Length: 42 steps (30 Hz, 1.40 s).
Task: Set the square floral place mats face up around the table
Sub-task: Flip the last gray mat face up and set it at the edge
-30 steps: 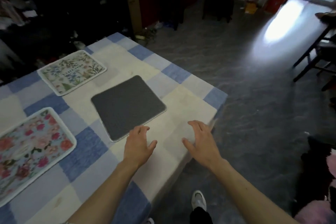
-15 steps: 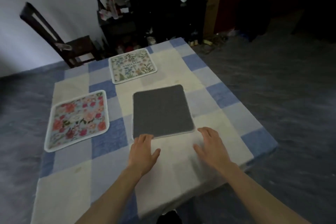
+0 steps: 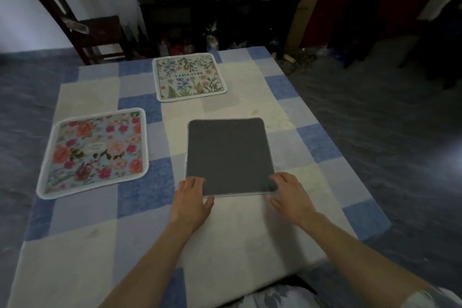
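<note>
Three square mats lie on the checked table [image 3: 82, 257]. A rose-patterned mat [image 3: 97, 152] sits face up at the left. A botanical mat [image 3: 188, 76] with lettering sits face up at the far side. Between them and me, a third mat [image 3: 228, 155] lies flat with its dark grey backing up. My left hand [image 3: 192, 199] rests its fingertips on that mat's near left corner, thumb just under the edge. My right hand [image 3: 290, 195] has its fingers curled over the near right corner. The mat is not lifted.
A dark wooden chair [image 3: 82, 25] stands past the table's far left corner. Cluttered dark shelves [image 3: 200, 7] and a cardboard box [image 3: 302, 2] stand behind the table. The table's right edge [image 3: 332, 147] drops to grey floor.
Both hands slid forward from the bare cloth onto the near corners of the grey-backed mat. My view swung left, and the table now sits squarer in front of me.
</note>
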Tool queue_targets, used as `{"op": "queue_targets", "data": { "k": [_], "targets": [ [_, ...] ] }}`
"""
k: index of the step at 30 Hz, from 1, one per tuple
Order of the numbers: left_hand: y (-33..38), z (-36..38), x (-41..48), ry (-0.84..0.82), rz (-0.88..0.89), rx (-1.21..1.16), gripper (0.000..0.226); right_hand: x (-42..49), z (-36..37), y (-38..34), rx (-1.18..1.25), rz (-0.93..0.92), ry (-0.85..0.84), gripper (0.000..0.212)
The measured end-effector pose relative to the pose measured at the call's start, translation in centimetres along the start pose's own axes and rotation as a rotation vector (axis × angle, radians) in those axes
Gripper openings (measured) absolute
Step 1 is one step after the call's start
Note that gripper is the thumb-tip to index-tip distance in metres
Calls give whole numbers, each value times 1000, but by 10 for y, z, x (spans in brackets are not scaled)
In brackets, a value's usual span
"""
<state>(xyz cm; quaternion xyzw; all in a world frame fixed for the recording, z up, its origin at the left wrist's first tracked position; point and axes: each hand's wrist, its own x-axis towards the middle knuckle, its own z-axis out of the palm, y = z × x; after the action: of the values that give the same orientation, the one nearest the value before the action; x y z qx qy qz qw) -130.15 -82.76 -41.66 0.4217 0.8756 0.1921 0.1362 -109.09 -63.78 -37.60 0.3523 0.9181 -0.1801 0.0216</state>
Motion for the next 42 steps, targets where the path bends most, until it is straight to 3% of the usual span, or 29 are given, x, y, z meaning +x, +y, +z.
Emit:
{"op": "queue_targets", "data": {
  "k": [9, 15, 25, 32, 42],
  "targets": [
    [-25, 7, 5, -74, -74, 165, 47, 38, 25, -2, -61, -59, -71, 57],
    [-24, 3, 31, -204, 47, 218, 53, 55, 27, 16, -55, -89, -121, 55],
    [-12, -14, 47, -253, 115, 351, 22, 63, 32, 28, -155, -325, -132, 38],
    [3, -40, 49, -94, 131, 292, 9, 67, 13, 15, -73, -311, 13, 21],
    [22, -82, 47, 204, 241, 165, 10, 54, -37, -7, -8, -248, 229, 15]
  ]
}}
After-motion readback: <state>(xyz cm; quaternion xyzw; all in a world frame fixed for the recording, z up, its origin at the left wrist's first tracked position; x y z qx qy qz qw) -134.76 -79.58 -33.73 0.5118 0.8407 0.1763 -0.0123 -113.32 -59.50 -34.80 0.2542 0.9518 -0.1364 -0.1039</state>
